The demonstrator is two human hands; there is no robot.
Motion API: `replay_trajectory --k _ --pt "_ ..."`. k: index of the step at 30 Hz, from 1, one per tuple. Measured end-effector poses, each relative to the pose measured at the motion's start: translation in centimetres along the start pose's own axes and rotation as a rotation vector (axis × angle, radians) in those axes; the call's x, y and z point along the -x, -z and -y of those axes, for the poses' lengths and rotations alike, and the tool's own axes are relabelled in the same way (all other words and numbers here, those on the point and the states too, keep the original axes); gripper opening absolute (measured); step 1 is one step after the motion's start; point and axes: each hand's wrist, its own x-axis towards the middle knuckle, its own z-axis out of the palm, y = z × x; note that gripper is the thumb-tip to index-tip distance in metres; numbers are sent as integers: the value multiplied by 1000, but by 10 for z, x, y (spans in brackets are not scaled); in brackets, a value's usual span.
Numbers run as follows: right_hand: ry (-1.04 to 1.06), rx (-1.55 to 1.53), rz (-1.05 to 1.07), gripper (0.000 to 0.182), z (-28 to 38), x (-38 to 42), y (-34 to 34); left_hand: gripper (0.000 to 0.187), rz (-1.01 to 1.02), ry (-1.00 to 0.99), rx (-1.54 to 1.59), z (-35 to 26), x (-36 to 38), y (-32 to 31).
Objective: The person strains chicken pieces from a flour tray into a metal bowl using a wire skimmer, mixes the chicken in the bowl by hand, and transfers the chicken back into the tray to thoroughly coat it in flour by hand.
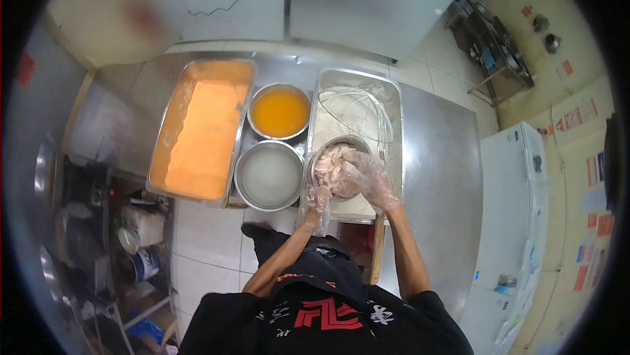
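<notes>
A metal bowl (308, 174) of pale pink raw meat pieces (333, 166) rests over the near part of a steel tray (323, 79) of white flour. My left hand (316, 205), in a clear plastic glove, grips the bowl's near left rim. From the right, my gloved right hand (373, 181) reaches into the bowl, its fingers closed at the meat; loose plastic partly hides them. Behind the bowl, a wire skimmer (357, 109) lies on the flour. Its wooden handle (378, 250) sticks out past the tray's near edge.
At the left stands a deep tray (251, 69) of orange powder. Between the trays are a bowl of orange liquid (281, 112) and a bowl of cloudy liquid (269, 174). The steel table (440, 151) extends right towards a white freezer (502, 191). Shelves (131, 237) stand lower left.
</notes>
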Motion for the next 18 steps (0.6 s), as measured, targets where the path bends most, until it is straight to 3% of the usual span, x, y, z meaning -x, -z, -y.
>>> replay_trajectory --k 2,3,4,5,7,8,11,12,14,16,18 --pt "92 271 11 38 -13 -3 -5 72 28 3 13 1 -3 0" --pt "-119 705 503 40 -27 2 -18 72 45 4 26 1 -3 0" --pt "-141 692 465 40 -47 9 -38 72 64 3 29 3 -6 0" --pt "-353 49 216 40 -70 15 -59 72 86 -5 35 1 -9 0" --pt "-540 -741 -130 36 -57 20 -58 72 125 -26 50 -4 -15 0" --pt "-542 -766 -164 36 -60 22 -64 72 147 -36 57 -7 -17 1" --pt "-836 -1895 77 32 -89 20 -70 72 195 -21 100 -5 -16 4" --pt "-815 -1900 75 32 -84 13 -52 72 186 81 134 2 -14 7" --pt "-765 -1670 110 29 -73 8 -25 52 135 416 180 12 -1 24" --pt "-669 -1001 -172 23 -64 7 -33 35 180 310 64 23 4 27" --pt "-241 5 30 23 -35 -3 -36 28 187 135 61 15 5 20"
